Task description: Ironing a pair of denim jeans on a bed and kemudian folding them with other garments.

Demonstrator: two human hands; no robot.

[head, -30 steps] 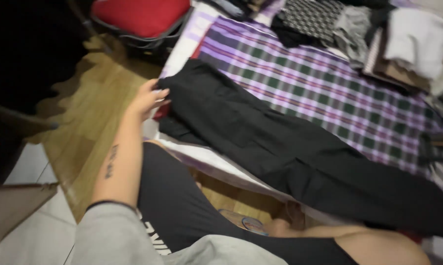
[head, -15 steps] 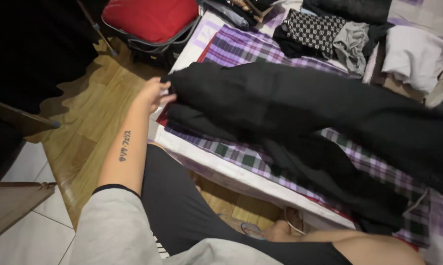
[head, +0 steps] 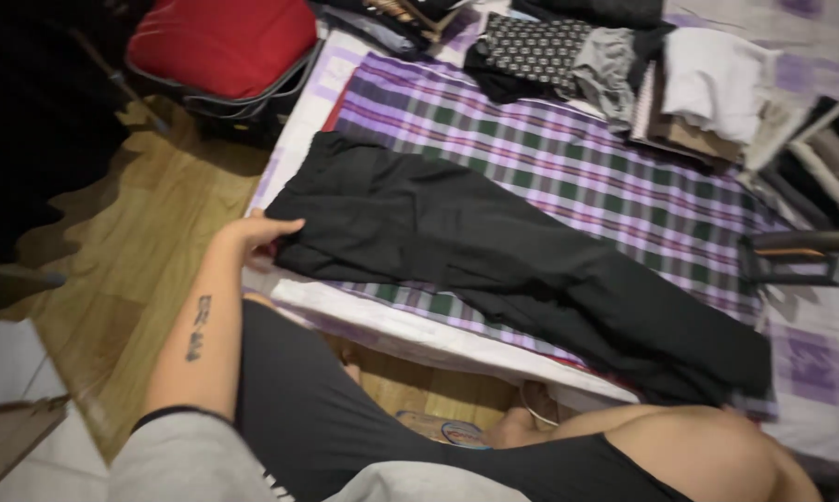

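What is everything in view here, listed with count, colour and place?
trousers: one, black, flat on the plaid sheet
plaid sheet: one, purple and green, over the bed
suitcase: one, red, on the floor top left
clothes pile: several, white, grey, black, top right of the bed
floor: wood, left of the bed
left hand: at the trousers' waist end
right hand: not in view

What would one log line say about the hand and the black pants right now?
left hand: grips waist end of black pants | pants: flat on plaid blanket | right hand: not in view
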